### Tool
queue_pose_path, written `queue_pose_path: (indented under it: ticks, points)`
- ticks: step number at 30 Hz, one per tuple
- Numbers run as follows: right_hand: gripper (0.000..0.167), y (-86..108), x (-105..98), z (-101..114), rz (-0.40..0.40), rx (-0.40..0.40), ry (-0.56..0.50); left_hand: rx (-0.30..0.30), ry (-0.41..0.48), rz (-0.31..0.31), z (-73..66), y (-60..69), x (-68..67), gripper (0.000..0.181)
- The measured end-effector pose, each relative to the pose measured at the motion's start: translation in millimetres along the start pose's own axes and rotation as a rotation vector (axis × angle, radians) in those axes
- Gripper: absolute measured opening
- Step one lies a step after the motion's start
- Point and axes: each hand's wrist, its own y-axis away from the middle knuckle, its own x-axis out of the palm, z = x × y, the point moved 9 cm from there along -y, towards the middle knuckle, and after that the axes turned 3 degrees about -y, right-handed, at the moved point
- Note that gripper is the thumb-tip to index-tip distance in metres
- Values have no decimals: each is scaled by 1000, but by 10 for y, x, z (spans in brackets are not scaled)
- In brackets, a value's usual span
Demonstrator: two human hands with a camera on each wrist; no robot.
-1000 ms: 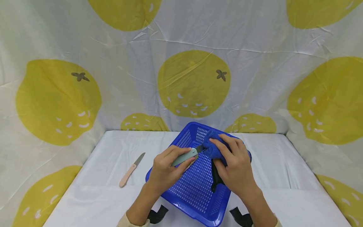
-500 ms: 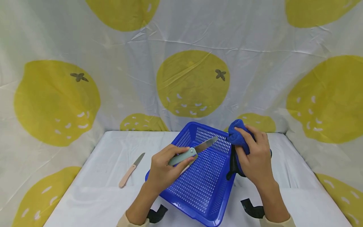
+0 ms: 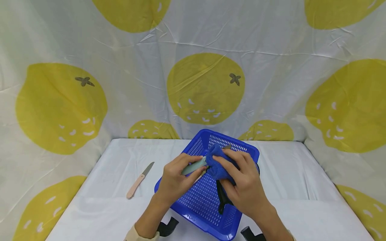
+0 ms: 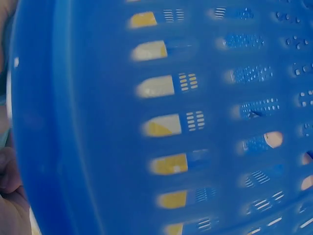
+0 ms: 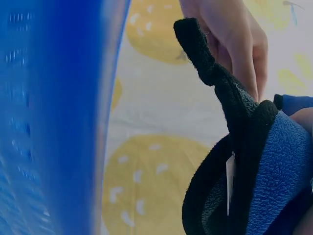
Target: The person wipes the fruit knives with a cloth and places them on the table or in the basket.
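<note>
In the head view the left hand (image 3: 176,179) pinches the pale green handle (image 3: 194,166) of a knife above a blue basket (image 3: 208,231). The right hand (image 3: 245,182) grips a blue cloth (image 3: 217,169) wrapped around the blade, whose tip (image 3: 227,146) shows beyond it. A black edge of the cloth (image 3: 222,199) hangs down over the basket. The right wrist view shows the cloth (image 5: 281,169) with its black border and a white tag. Basket wall (image 4: 112,122) fills most of the left wrist view, with part of the left hand (image 4: 12,196) at its left edge.
A second knife (image 3: 139,182) with a pink handle lies on the white-covered table (image 3: 108,190), left of the basket. Behind the table hangs a white curtain (image 3: 135,83) printed with yellow lemons. Black curved pieces (image 3: 167,227) show near both wrists.
The right hand with the cloth moved right, off the blade, then came back left over it, nearer the handle than at first. The left hand stayed nearly still.
</note>
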Motion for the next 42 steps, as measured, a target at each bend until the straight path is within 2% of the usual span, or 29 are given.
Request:
queue_pose_path:
  ticks: [3,7,16,23,31,34,38,42]
  points:
    - [44,21,92,44,51,-3,5,8,6,6,-10,16,11,35]
    - [46,35,137,37,86,17,34,16,9,2,-31,21,2,34]
    - [46,11,41,21,61,-2,113,49,0,-17,-117,-26,-51,28]
    - [41,24,-25,-174,55,66,129,38,-30,-25,-132,-29,-67,29]
    - [42,15,-235,-456,-77,79,137,37,-24,-41,-92,-16,-79,30]
    - [40,30,-333,-601,-99,106,161,29,-9,-56,-74,-18,-102,28]
    - [39,58,-478,-762,-132,155,188,-3,-24,-55,-39,-32,-121,28]
    - [39,81,-563,-824,-142,194,201,-73,-66,-53,36,-20,-111,28]
